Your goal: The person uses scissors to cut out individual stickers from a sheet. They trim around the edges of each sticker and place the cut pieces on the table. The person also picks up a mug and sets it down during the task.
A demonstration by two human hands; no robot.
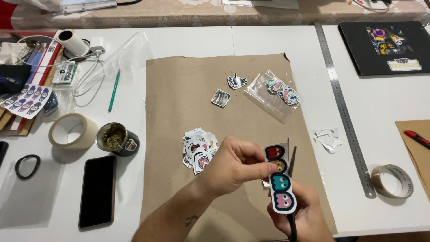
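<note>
Left hand (233,168) is pinching a strip of four cartoon ghost stickers (280,177) by its left edge, holding it up over the brown kraft paper sheet (179,112) so the scissors (291,163) can run along the right edge. Right hand (302,213) is wrapped around the scissor handles, blades pointing up and away. The strip stands nearly upright, long axis running top to bottom, red ghost on top, pink at the bottom. Just left sits a pile of cut stickers (199,150), farther out a bag of stickers (277,92) and a steel ruler (342,107).
</note>
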